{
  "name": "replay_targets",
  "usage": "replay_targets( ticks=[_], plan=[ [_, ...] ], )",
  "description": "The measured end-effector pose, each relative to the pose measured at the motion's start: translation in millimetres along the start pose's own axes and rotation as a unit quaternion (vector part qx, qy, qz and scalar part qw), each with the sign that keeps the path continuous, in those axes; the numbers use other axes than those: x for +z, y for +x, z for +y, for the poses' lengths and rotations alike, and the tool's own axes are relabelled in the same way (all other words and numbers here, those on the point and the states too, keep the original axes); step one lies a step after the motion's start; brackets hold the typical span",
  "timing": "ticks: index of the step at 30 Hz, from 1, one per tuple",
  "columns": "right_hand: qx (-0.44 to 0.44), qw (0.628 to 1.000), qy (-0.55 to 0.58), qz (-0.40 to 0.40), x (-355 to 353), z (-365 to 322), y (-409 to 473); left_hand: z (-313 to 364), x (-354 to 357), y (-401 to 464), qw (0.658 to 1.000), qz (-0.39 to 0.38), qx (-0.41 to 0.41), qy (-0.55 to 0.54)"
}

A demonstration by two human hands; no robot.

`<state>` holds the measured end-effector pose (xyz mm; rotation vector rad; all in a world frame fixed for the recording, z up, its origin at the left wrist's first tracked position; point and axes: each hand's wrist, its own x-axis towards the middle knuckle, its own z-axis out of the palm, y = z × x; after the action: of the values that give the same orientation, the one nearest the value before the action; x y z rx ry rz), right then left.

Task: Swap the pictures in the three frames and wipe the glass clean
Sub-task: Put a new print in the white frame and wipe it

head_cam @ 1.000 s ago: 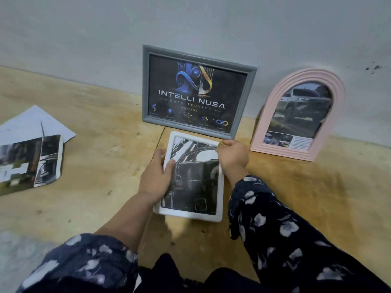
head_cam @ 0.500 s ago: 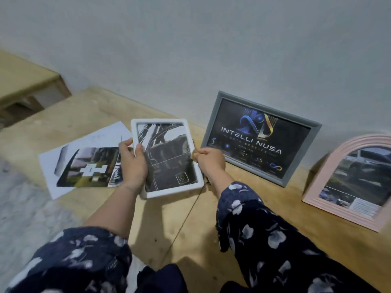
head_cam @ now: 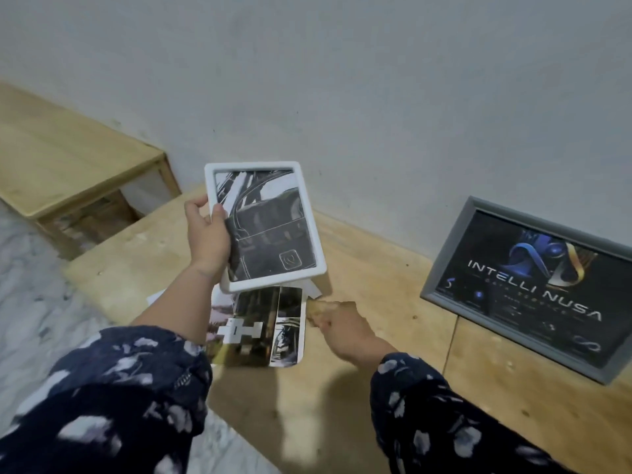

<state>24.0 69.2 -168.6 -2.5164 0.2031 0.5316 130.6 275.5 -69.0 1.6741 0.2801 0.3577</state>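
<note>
Gripping the white frame (head_cam: 265, 227), left fingers (head_cam: 219, 213) hold it upright; right hand (head_cam: 342, 325), blurred, grip unclear, reaches printed pictures (head_cam: 263, 328) just leftward.

The left hand (head_cam: 208, 241) grips the white frame (head_cam: 263, 227) by its left edge, holding it up over the wooden table (head_cam: 342, 388). Below it, printed pictures (head_cam: 260, 326) lie on the table. The right hand (head_cam: 342, 328), blurred, reaches beside their right edge. A grey frame (head_cam: 533, 289) leans against the wall (head_cam: 342, 80).
</note>
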Motion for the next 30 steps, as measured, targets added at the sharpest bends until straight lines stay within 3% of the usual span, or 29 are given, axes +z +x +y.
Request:
replay_targets(
  ticks=[3, 6, 9, 12, 15, 18, 21, 30],
  plan=[
    [0.052, 0.98, 0.185, 0.054, -25, -6, 11, -2, 7, 9, 0.999, -0.031, -0.002, -0.01],
    [0.082, 0.92, 0.354, 0.149, -75, -11, 22, -7, 21, 9, 0.997, -0.076, -0.018, -0.016],
    [0.081, 0.863, 0.481, 0.129, -112, -20, 17, -9, 47, 1, 0.989, -0.138, -0.044, -0.039],
    [0.07, 0.851, 0.499, 0.149, -133, -19, 12, -3, 75, -13, 0.981, -0.18, -0.06, -0.042],
    [0.097, 0.84, 0.488, 0.217, -141, 6, -4, 5, 111, -36, 0.967, -0.247, -0.059, -0.036],
    [0.134, 0.805, 0.495, 0.299, -150, 43, -40, 19, 143, -70, 0.943, -0.332, -0.016, 0.023],
    [0.149, 0.778, 0.502, 0.346, -158, 79, -85, 29, 168, -108, 0.905, -0.416, 0.014, 0.09],
    [0.214, 0.693, 0.481, 0.492, -162, 204, -261, 76, 242, -290, 0.765, -0.618, -0.048, 0.174]
  ],
)
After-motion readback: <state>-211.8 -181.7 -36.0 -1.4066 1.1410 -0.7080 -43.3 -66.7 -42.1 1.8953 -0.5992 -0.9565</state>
